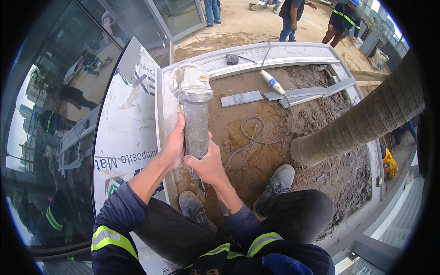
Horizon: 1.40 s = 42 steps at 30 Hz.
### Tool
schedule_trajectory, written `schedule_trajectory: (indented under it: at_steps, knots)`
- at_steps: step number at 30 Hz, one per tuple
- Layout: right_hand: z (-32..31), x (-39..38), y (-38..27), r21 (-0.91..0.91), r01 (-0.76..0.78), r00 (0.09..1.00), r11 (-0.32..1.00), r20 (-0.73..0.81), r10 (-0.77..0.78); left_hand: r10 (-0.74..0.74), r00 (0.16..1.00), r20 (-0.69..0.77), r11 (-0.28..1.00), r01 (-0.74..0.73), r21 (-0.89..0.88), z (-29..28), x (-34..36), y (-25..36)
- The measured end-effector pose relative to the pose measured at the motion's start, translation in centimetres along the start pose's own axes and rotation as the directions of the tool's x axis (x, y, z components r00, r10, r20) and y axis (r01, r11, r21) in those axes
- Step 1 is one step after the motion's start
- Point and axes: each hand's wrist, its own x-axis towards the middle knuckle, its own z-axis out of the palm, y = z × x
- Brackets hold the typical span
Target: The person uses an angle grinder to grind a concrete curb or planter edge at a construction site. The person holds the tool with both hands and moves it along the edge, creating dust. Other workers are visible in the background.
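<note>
The angle grinder (197, 110), pointing away to the far side, is at the left of the soil bed (238, 126); we grasp it from either side with left hand (172, 145) and right hand (209, 161).

daylight, fairly bright, diffuse, seems to come from overhead open sky; shadows soft. pale ground (238, 23) at top of frame is the brightest large area, nearly washed out. sky bits at upper right rim blown white, bluish-purple fringe. glass (50, 151) along left side dark, mirrors people and white sky. soil (229, 128) mid-frame duller, evenly lit. dark trousers (183, 236) at bottom lose detail. fisheye: black round border, straight edges bow toward rim. power tool (197, 128) near center reasonably crisp. distant figures up top softer; smudgy blurred patch upper right.
</note>
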Motion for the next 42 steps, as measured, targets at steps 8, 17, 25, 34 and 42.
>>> schedule_trajectory:
  at_steps: [8, 17, 25, 34, 42]
  knots:
    - [0.09, 0.02, 0.10, 0.008, -0.017, 1.000, 1.000, -0.005, 0.017, 0.005, 1.000, 0.015, 1.000, -0.005, 0.000, -0.28, 0.07, -0.12]
    - [0.03, 0.20, 0.63, -0.050, 0.080, 0.997, 0.996, 0.002, -0.080, 0.005, 1.000, 0.008, 1.000, -0.005, 0.004, -0.28, 0.09, -0.11]
    - [0.02, 0.21, 0.54, -0.039, 0.069, 0.998, 0.997, 0.012, -0.068, 0.007, 1.000, 0.007, 1.000, -0.007, 0.021, -0.23, 0.00, 0.00]
    - [0.16, -0.02, -0.11, -0.013, 0.010, 1.000, 1.000, 0.001, -0.010, 0.013, 1.000, 0.009, 1.000, -0.013, 0.025, -0.13, -0.03, 0.07]
    - [0.02, -0.03, 0.18, 0.001, -0.004, 1.000, 1.000, -0.007, 0.004, -0.002, 1.000, 0.007, 1.000, 0.002, 0.010, -0.18, 0.05, -0.08]
